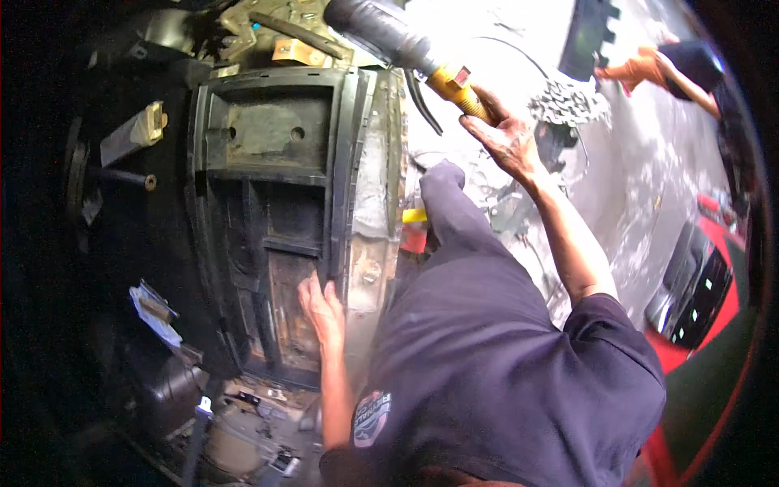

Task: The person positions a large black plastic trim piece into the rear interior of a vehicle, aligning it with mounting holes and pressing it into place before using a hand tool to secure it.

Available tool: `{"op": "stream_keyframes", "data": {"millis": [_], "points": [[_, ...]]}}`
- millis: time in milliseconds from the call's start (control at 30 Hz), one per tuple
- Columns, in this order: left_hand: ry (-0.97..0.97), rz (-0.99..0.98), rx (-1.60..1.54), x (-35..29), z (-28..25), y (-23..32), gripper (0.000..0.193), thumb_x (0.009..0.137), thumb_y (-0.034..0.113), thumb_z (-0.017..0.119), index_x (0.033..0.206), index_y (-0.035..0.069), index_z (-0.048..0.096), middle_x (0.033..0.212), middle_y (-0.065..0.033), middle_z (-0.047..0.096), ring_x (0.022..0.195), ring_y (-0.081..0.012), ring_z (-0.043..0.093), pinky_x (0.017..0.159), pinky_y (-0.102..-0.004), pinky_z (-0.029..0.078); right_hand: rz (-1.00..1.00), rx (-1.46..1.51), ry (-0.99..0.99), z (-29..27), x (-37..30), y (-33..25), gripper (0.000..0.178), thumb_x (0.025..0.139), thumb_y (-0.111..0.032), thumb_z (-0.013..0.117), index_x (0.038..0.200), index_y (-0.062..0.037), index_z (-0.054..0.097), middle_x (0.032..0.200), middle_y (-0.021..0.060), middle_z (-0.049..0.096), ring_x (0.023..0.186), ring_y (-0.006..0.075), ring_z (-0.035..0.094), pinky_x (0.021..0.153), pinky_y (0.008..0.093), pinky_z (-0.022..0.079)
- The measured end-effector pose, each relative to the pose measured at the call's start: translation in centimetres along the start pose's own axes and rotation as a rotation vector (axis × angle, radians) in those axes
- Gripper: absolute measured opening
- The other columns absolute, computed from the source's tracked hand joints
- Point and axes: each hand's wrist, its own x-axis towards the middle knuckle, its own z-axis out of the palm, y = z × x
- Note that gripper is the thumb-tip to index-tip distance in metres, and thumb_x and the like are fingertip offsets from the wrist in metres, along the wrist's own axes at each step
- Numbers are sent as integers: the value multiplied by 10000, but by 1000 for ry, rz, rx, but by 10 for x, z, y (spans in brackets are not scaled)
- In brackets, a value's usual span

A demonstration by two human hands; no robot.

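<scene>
My right hand [507,142] is raised and wrapped around the yellow ribbed handle of a power tool [389,40]. The tool's thick dark body points up and to the left, and a small red part shows by the handle. My left hand [323,312] lies low on a dark, ribbed rectangular frame [324,174], its fingers stretched and apart. The fingertips touch or hover just over the frame's inner right side; I cannot tell which. Nothing shows in that hand. The frame has several recessed compartments, and two round holes show in the top one.
Worn pale metal [369,203] runs along the frame's right side. A chain heap [568,101] lies on the bright floor. Another person's orange-covered hand [633,71] is at upper right. A black case-like object [694,284] rests on something red. A dark strap [196,438] hangs at lower left.
</scene>
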Motion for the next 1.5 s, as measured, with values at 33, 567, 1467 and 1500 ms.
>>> {"op": "stream_keyframes", "data": {"millis": [33, 567, 1467, 1500], "points": [[64, -32, 10, -1, 5, 5, 400, 917, 125, 621, 1283, -28, 570, 1125, -238, 567, 1083, -415, 545, 946, -490, 428, 44, 29, -25, -1, 15, 5, 645, 876, -273, 768, 1423, -41, 516, 1319, 172, 632, 1199, 197, 602, 1042, 338, 451], [206, -311, -64, -14, 15, 7, 394, 906, 190, 662, 1252, 4, 634, 1123, -211, 613, 1092, -401, 540, 972, -452, 416, -436, 299, -357, 6, 170, 8, 548, 790, -228, 767, 1255, 1, 585, 994, 91, 642, 855, 178, 621, 732, 316, 525], [614, -645, 218, -40, 66, 14, 443, 796, 470, 748, 1169, 232, 718, 1133, -10, 696, 1126, -259, 571, 998, -495, 382, -648, -117, -1073, 44, 67, -80, 554, 903, -303, 719, 1333, 19, 583, 1066, 114, 686, 845, 138, 604, 771, 290, 498], [657, -663, 214, -36, 68, 16, 450, 787, 472, 755, 1155, 215, 724, 1125, -15, 697, 1120, -266, 572, 997, -498, 380, -670, -66, -1103, 47, 57, -82, 541, 902, -270, 722, 1335, 22, 581, 1068, 116, 684, 833, 132, 595, 762, 291, 497]]}}
